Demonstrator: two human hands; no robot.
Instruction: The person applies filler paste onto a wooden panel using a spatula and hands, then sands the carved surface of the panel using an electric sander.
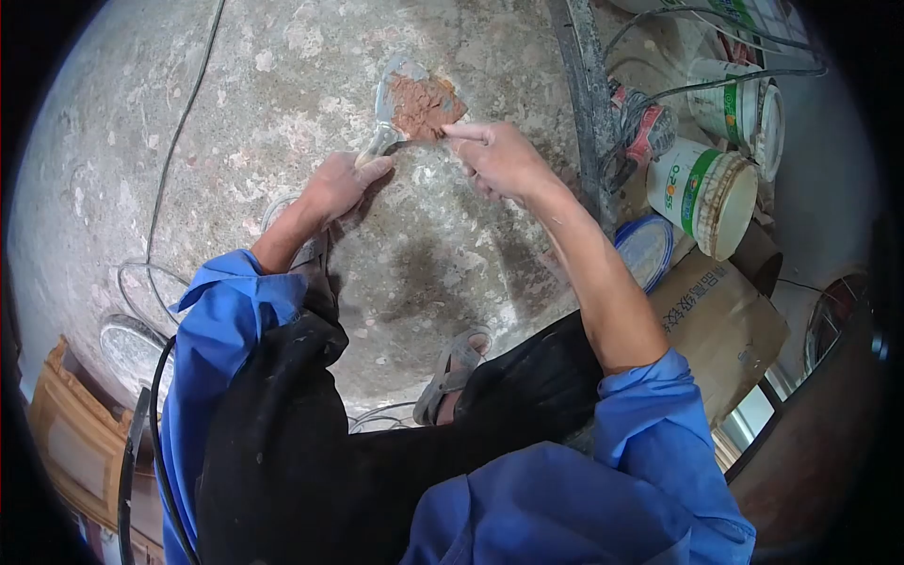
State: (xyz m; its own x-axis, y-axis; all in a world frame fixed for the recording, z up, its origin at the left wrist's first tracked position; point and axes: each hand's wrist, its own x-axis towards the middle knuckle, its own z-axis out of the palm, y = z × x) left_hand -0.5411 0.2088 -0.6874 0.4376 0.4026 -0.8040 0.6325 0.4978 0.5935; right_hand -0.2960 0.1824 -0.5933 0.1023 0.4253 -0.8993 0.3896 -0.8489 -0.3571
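Note:
My left hand (pixel 347 185) is closed round the handle of a putty knife (pixel 383 141), whose broad blade points away from me. A lump of reddish-brown putty (pixel 426 105) lies over most of the blade. From the other side, my right hand (pixel 499 162) reaches in with its index finger stretched out, its tip at the lower right edge of the putty. The other fingers of that hand are bent and partly hidden, and I see nothing held in them. Knife and hands are above a stained concrete floor (pixel 424 245).
White buckets with green bands (pixel 670 191) stand at the right beside a dark metal bar (pixel 586 104). Near them are a blue-rimmed lid (pixel 646 252) and a cardboard box (pixel 720 330). A black cable (pixel 179 141) runs along the floor at left, above a wooden frame (pixel 75 428).

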